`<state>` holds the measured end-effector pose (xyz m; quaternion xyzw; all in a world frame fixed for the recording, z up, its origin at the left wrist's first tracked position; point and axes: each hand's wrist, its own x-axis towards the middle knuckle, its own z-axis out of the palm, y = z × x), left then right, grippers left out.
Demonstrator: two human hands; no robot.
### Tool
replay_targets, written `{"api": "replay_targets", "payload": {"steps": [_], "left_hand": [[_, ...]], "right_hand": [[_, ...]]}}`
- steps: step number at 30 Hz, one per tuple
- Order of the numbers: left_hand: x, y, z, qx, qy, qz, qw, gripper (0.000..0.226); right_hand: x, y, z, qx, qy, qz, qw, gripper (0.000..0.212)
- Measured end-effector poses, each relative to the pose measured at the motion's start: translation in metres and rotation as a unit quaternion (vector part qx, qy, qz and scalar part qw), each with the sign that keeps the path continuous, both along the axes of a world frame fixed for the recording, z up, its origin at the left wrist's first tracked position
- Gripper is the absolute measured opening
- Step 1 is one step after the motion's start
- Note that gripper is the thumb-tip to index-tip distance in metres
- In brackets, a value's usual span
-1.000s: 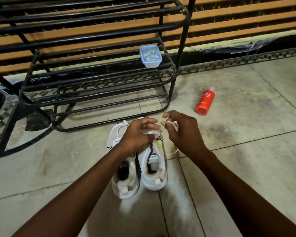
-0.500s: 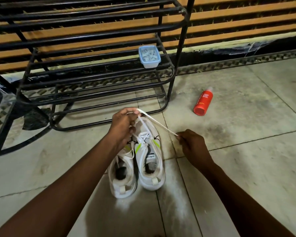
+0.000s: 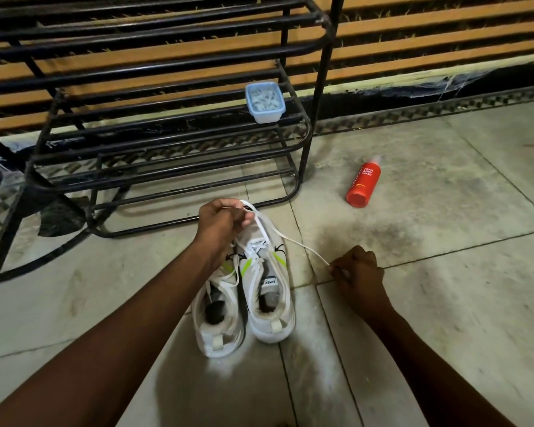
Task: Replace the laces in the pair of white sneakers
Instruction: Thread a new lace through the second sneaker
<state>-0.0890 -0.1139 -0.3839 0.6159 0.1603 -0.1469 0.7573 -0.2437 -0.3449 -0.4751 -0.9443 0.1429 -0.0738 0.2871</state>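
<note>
Since a second ago the hands have parted from over the shoes, and the white lace (image 3: 290,240) is now drawn taut between them. The left hand (image 3: 221,223), above the toes, pinches the lace's far-left part in curled fingers. The right hand (image 3: 359,269), low by the tiled floor (image 3: 444,303), pinches its near-right end. The lace's long axis slants from far-left to near-right. The white sneakers (image 3: 270,306) stand side by side between the forearms, heels near, toes pointing far toward the black rack (image 3: 167,177). A red bottle (image 3: 363,186) lies to the right.
</note>
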Motion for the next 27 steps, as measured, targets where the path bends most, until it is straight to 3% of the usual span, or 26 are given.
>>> {"api": "replay_targets", "payload": {"steps": [5, 9, 13, 17, 19, 24, 27], "left_hand": [[-0.011, -0.001, -0.002, 0.114, -0.071, -0.156, 0.978, 0.018], [-0.028, 0.008, -0.013, 0.326, -0.187, -0.186, 0.908, 0.021], [-0.051, 0.020, -0.014, 0.380, -0.180, -0.255, 0.871, 0.031], [-0.056, 0.023, -0.021, 0.480, -0.191, -0.313, 0.797, 0.055], [-0.054, 0.021, -0.021, 0.504, -0.169, -0.319, 0.785, 0.056], [-0.051, 0.025, -0.012, 0.478, -0.112, -0.282, 0.825, 0.043], [-0.048, 0.026, -0.009, 0.438, -0.073, -0.266, 0.856, 0.019]], "right_hand": [[0.015, 0.024, 0.011, 0.216, -0.055, -0.011, 0.975, 0.011], [0.027, 0.048, 0.021, 0.434, -0.077, -0.020, 0.897, 0.017], [0.039, 0.066, 0.030, 0.551, -0.076, -0.025, 0.831, 0.002], [0.050, 0.077, 0.039, 0.540, -0.098, -0.034, 0.835, 0.012], [0.054, 0.083, 0.043, 0.517, -0.105, -0.037, 0.849, 0.010], [0.061, 0.092, 0.047, 0.406, -0.123, -0.015, 0.906, 0.019], [0.064, 0.099, 0.046, 0.306, -0.104, 0.004, 0.946, 0.020]]}}
